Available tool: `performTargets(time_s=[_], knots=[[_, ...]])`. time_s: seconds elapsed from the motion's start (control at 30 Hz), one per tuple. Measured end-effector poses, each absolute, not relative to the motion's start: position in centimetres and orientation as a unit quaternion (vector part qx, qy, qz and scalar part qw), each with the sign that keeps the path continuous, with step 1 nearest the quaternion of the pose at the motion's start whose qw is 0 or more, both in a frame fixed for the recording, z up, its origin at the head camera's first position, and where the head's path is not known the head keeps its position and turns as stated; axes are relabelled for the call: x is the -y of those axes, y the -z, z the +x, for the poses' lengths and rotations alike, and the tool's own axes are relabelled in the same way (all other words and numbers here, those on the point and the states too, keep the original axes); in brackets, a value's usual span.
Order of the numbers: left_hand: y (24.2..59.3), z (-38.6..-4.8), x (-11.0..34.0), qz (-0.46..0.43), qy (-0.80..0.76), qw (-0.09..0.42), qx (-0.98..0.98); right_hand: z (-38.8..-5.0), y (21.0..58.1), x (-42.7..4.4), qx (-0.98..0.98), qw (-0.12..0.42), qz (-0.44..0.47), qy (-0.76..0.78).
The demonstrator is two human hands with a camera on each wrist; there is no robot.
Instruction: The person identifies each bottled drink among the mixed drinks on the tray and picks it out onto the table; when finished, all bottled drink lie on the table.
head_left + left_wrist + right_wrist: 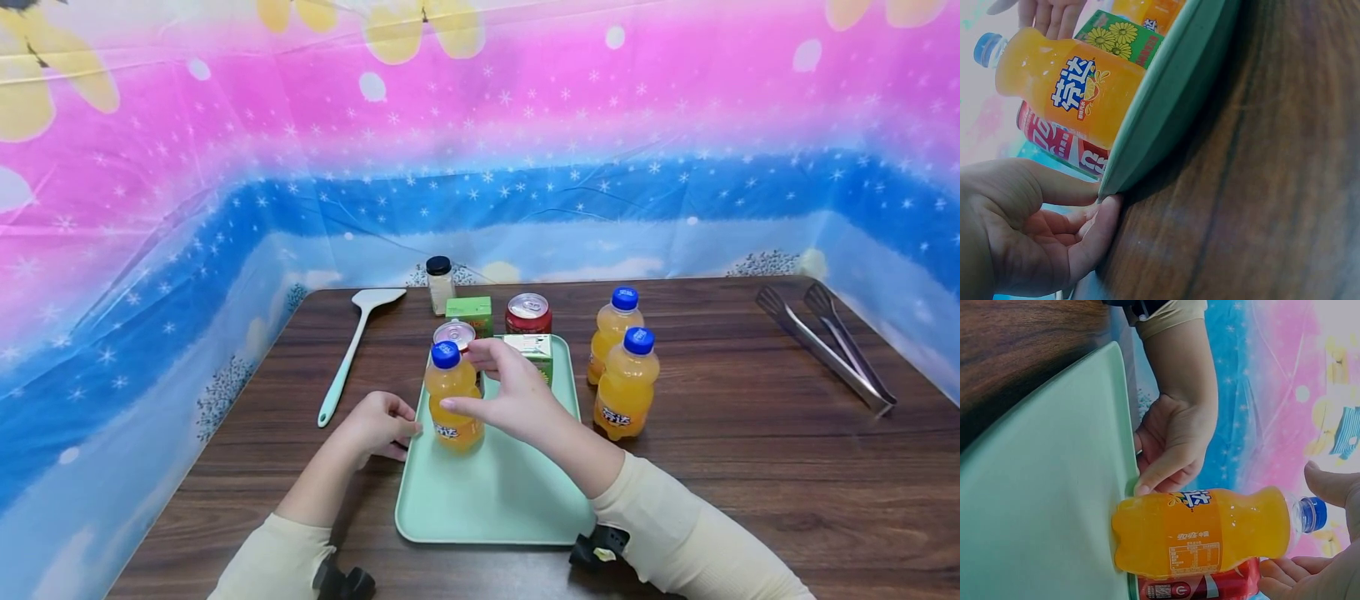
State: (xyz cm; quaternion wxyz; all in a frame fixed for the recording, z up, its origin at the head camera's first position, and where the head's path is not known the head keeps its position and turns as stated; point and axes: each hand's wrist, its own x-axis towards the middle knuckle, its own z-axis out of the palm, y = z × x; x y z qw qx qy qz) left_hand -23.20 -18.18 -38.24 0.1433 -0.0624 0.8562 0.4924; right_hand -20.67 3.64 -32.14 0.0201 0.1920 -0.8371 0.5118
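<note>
A pale green tray lies on the table. At its left rim my left hand pinches the edge between thumb and fingers, plainly seen in the left wrist view. An orange soda bottle with a blue cap stands upright on the tray near that rim. My right hand hovers beside the bottle, thumb and fingers spread; in the right wrist view they are apart from the cap. Behind the bottle is a red soda can, partly hidden. A green drink carton stands toward the tray's far right.
Two more orange soda bottles stand right of the tray. Behind it are a green carton, a red can and a black-lidded jar. A spatula lies left, metal tongs far right.
</note>
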Motion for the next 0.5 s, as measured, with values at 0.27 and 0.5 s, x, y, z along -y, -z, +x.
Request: performTargets(time_s=[0.27,0.5], knots=[[38.26,-23.40,18.19,-0.063,-0.493,0.146,-0.855,-20.91,32.10,-3.42,0.837,0.014,0.190,-0.512],[38.32,-23.34,18.26,-0.063,-0.496,0.147,-0.854,-21.04,32.28,-3.23,0.835,0.008,0.193,-0.515]])
